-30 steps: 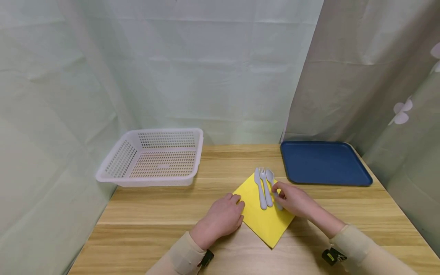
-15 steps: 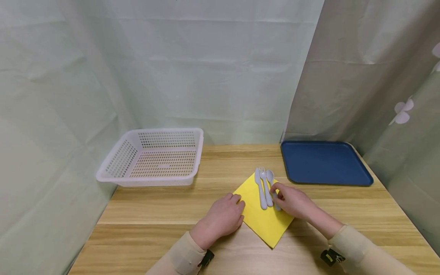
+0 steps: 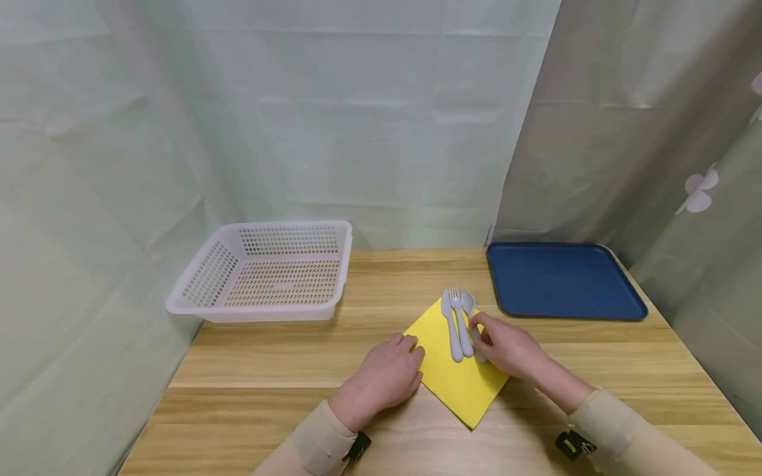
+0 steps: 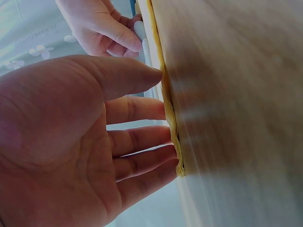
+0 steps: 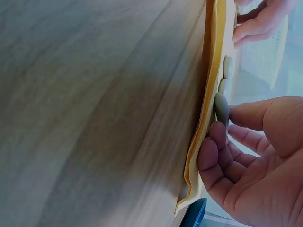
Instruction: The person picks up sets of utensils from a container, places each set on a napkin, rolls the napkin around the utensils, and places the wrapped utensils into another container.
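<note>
A folded yellow napkin [image 3: 461, 393] lies turned cornerwise on the wooden table, with a grey knife [image 3: 450, 325], fork [image 3: 460, 324] and spoon [image 3: 468, 303] side by side on it. My right hand [image 3: 512, 347] holds the spoon by its handle. In the right wrist view, the thumb rests on the spoon's handle end [image 5: 221, 108] and curled fingers sit at its side, over the napkin's edge. My left hand [image 3: 387, 370] touches the napkin's left edge. The left wrist view shows its fingers [image 4: 137, 139] mostly straight, with their tips at that edge.
A white perforated plastic basket [image 3: 280, 311] stands at the back left of the table. At the back right lies a blue tray [image 3: 565, 281]. Pale curtains [image 3: 369, 132] hang behind and on both sides.
My right hand has shifted the spoon's handle slightly to the left, closer to the fork. My left hand has stayed in place at the napkin's edge.
</note>
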Tool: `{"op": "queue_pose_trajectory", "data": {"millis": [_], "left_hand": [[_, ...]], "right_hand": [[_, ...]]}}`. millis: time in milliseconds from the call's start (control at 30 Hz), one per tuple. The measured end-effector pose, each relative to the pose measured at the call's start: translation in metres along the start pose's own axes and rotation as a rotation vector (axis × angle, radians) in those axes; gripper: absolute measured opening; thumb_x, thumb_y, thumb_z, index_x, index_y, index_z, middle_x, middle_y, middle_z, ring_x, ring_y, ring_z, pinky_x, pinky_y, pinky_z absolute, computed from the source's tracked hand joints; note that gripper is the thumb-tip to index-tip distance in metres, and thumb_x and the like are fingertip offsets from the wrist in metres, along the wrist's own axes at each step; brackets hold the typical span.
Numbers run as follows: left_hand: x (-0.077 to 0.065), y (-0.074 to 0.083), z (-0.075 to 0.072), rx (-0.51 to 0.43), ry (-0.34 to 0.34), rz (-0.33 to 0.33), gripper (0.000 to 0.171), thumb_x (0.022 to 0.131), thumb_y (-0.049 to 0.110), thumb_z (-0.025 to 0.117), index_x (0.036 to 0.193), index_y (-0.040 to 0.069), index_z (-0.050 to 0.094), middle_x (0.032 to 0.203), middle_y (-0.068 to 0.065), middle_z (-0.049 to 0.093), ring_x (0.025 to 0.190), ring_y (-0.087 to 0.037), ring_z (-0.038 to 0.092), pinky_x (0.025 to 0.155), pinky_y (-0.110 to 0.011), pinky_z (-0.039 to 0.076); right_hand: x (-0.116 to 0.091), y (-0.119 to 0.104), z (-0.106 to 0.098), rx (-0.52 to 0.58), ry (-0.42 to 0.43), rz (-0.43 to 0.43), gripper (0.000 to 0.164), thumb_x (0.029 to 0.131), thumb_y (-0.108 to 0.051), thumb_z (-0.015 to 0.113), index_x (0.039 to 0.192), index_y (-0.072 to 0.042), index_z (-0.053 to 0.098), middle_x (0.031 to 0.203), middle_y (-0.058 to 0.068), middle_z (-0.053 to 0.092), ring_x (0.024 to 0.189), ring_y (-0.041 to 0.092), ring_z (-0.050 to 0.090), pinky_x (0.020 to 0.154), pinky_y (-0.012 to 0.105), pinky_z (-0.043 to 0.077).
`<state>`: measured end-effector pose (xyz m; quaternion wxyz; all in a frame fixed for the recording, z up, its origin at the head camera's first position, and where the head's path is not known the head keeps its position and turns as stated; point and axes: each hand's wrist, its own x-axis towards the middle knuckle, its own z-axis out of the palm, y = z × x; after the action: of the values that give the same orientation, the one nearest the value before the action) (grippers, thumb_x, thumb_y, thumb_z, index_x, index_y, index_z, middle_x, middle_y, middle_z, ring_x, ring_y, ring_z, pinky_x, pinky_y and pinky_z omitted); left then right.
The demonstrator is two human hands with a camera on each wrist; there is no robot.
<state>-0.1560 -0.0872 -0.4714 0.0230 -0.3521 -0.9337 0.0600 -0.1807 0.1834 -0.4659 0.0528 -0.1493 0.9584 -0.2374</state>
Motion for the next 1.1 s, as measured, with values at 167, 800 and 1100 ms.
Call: {"op": "queue_pose_trajectory", "data": {"millis": [167, 800, 1100], "left_hand": [[0.0002, -0.0004, -0.0005, 0.0, -0.007, 0.001, 0.034, 0.105, 0.038, 0.074, 0.125, 0.01, 0.075, 0.131, -0.008, 0.069, 0.109, -0.024, 0.062, 0.089, -0.034, 0.059], [-0.0006, -0.0006, -0.0036, -0.013, 0.021, 0.007, 0.033, 0.103, 0.036, 0.077, 0.122, 0.009, 0.076, 0.129, -0.009, 0.069, 0.107, -0.024, 0.062, 0.088, -0.034, 0.058], [-0.0005, -0.0005, -0.0031, -0.01, 0.014, 0.004, 0.033, 0.103, 0.036, 0.077, 0.122, 0.01, 0.076, 0.129, -0.009, 0.069, 0.108, -0.024, 0.062, 0.088, -0.034, 0.058]], "right_hand": [[-0.0002, 0.0004, 0.001, -0.021, 0.016, -0.023, 0.035, 0.101, -0.011, 0.079, 0.134, -0.007, 0.068, 0.084, -0.003, 0.054, 0.07, 0.014, 0.049, 0.064, 0.034, 0.042], [-0.0014, 0.0039, 0.005, -0.096, 0.038, -0.04, 0.039, 0.101, -0.012, 0.08, 0.14, -0.013, 0.073, 0.091, -0.001, 0.052, 0.069, 0.014, 0.048, 0.059, 0.032, 0.042], [-0.0028, 0.0042, 0.0055, -0.112, 0.038, -0.058, 0.039, 0.101, -0.014, 0.081, 0.139, -0.014, 0.074, 0.092, -0.002, 0.053, 0.07, 0.013, 0.048, 0.06, 0.031, 0.042]]}}
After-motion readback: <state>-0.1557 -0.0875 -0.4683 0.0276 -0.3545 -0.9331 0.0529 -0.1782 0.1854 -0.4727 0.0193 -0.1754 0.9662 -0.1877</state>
